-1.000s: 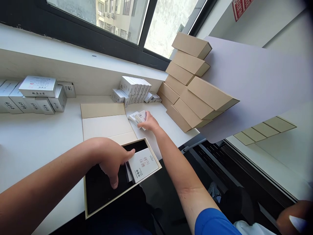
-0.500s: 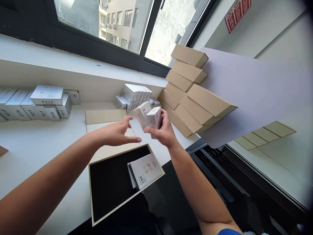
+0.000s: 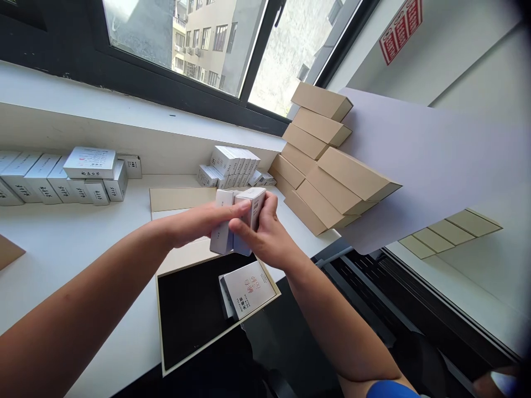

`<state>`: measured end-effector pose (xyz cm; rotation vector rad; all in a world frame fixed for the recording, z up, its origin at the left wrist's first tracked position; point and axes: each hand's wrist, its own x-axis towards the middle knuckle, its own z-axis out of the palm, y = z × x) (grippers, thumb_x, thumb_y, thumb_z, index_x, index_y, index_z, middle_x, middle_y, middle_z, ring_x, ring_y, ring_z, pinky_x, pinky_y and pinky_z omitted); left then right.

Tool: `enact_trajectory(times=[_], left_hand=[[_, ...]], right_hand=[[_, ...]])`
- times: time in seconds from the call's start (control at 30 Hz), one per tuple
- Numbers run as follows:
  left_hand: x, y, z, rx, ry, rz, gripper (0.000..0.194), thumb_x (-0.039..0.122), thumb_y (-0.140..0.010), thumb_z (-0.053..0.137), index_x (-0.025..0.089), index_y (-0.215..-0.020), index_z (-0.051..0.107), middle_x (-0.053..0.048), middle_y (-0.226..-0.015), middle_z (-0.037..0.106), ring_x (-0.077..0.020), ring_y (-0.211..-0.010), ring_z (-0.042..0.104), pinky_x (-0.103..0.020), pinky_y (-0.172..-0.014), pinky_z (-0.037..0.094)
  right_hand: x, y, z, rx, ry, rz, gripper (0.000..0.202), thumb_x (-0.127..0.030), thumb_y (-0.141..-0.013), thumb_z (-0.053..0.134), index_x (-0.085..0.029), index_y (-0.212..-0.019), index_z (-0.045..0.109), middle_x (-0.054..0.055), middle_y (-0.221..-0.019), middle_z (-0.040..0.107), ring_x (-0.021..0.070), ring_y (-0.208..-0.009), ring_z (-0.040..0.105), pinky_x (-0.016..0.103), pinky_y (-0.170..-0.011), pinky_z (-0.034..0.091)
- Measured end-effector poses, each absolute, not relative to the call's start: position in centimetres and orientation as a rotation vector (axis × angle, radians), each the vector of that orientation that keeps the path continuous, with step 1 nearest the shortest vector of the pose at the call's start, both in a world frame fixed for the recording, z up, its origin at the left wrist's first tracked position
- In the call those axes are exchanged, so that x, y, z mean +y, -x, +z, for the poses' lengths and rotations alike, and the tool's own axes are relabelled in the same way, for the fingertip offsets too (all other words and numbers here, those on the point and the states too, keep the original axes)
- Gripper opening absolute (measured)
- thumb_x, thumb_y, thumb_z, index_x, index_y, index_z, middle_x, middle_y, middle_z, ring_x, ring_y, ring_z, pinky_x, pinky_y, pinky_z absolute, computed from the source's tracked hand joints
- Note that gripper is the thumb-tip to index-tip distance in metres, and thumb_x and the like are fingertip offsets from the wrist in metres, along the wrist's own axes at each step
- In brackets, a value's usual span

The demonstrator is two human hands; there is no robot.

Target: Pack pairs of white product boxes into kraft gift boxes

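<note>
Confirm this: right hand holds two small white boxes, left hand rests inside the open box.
Not quite: the left hand is on the two small white boxes too, not inside the open box, as the head view shows. The right hand does hold them.

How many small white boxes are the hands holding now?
2: the left box against the left hand, and the right box beside it, in the right hand. The hands cover parts of both; another could be hidden behind.
</note>
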<state>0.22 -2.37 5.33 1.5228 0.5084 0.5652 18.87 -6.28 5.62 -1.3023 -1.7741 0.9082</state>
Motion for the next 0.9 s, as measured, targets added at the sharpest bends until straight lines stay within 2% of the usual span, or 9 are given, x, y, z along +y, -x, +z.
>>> enact_trajectory(times=[0.07, 0.13, 0.2, 0.3, 0.37, 0.47, 0.7, 0.8, 0.9], left_hand=[[-2.6, -0.6, 5.3, 0.682, -1.549, 0.663, 0.066, 0.077, -0.086, 0.049, 0.019, -0.109, 0.070, -0.008, -0.095, 0.072, -0.0217, -0.084, 0.067, -0.027, -0.067, 0.052], [-2.9, -1.1, 5.3, 0.863, -1.610, 0.820, 0.064, 0.076, -0.086, 0.050, 0.018, -0.100, 0.070, -0.007, -0.090, 0.072, -0.0207, -0.079, 0.066, -0.026, -0.063, 0.049], [-3.3, -1.2, 5.8, 0.994, -1.691, 0.885, 0.059, 0.073, -0.085, 0.052, 0.017, -0.090, 0.069, -0.006, -0.082, 0.071, -0.0195, -0.073, 0.064, -0.025, -0.058, 0.045], [-3.8, -0.3, 6.9, 1.077, -1.785, 0.749, 0.052, 0.069, -0.083, 0.058, 0.018, -0.078, 0.068, -0.004, -0.071, 0.067, -0.0177, -0.063, 0.059, -0.025, -0.051, 0.039], [-4.0, 0.6, 7.7, 1.046, -1.766, 0.677, 0.048, 0.066, -0.081, 0.060, 0.019, -0.081, 0.069, -0.003, -0.071, 0.067, -0.0172, -0.061, 0.059, -0.024, -0.051, 0.039], [-3.9, 1.6, 8.4, 0.982, -1.678, 0.674, 0.047, 0.063, -0.078, 0.063, 0.019, -0.094, 0.071, -0.003, -0.073, 0.067, -0.0170, -0.061, 0.059, -0.025, -0.052, 0.041], [-3.9, 1.3, 8.4, 0.922, -1.585, 0.653, 0.046, 0.062, -0.079, 0.062, 0.018, -0.089, 0.064, -0.003, -0.077, 0.063, -0.0184, -0.067, 0.059, -0.027, -0.054, 0.041], [-4.2, 1.6, 8.5, 1.087, -1.600, 0.675, 0.050, 0.063, -0.077, 0.064, 0.018, -0.099, 0.058, -0.003, -0.086, 0.060, -0.0201, -0.075, 0.059, -0.029, -0.060, 0.043], [-5.0, 2.6, 8.9, 1.062, -1.661, 0.607, 0.056, 0.056, -0.079, 0.060, 0.018, -0.119, 0.051, -0.006, -0.096, 0.060, -0.0236, -0.086, 0.061, -0.032, -0.067, 0.047]], right_hand=[[-5.8, -18.8, 5.4, -1.721, 1.251, 0.961, 0.082, -0.080, -0.080, 0.059, -0.027, -0.130, 0.022, 0.014, -0.130, 0.054, 0.0297, -0.117, 0.060, 0.045, -0.088, 0.056], [-5.3, -18.6, 5.0, -1.652, 1.177, 0.945, 0.080, -0.084, -0.083, 0.048, -0.028, -0.134, 0.020, 0.013, -0.130, 0.053, 0.0276, -0.116, 0.060, 0.043, -0.089, 0.056], [-5.0, -18.4, 4.5, -1.603, 1.124, 0.883, 0.076, -0.083, -0.084, 0.048, -0.029, -0.132, 0.025, 0.010, -0.124, 0.055, 0.0248, -0.110, 0.060, 0.040, -0.087, 0.055], [-4.9, -18.0, 3.6, -1.584, 1.044, 0.832, 0.064, -0.081, -0.083, 0.054, -0.028, -0.114, 0.037, 0.003, -0.101, 0.055, 0.0186, -0.086, 0.059, 0.032, -0.068, 0.052], [-4.9, -17.6, 3.3, -1.565, 1.005, 0.832, 0.060, -0.080, -0.081, 0.058, -0.027, -0.101, 0.037, -0.001, -0.086, 0.049, 0.0141, -0.071, 0.051, 0.026, -0.056, 0.043], [-4.8, -17.0, 3.3, -1.530, 0.984, 0.858, 0.061, -0.077, -0.078, 0.065, -0.026, -0.094, 0.034, -0.004, -0.079, 0.043, 0.0107, -0.063, 0.043, 0.022, -0.052, 0.036], [-4.4, -16.9, 3.6, -1.508, 1.004, 0.737, 0.068, -0.076, -0.069, 0.073, -0.026, -0.090, 0.033, -0.004, -0.083, 0.047, 0.0099, -0.065, 0.044, 0.022, -0.054, 0.037], [-4.5, -16.9, 3.3, -1.477, 0.981, 0.712, 0.071, -0.071, -0.065, 0.080, -0.027, -0.095, 0.033, -0.004, -0.090, 0.047, 0.0100, -0.067, 0.045, 0.023, -0.057, 0.039], [-4.9, -16.4, 3.0, -1.434, 0.933, 0.720, 0.072, -0.073, -0.064, 0.079, -0.027, -0.097, 0.034, -0.003, -0.092, 0.044, 0.0103, -0.069, 0.045, 0.023, -0.058, 0.040]])
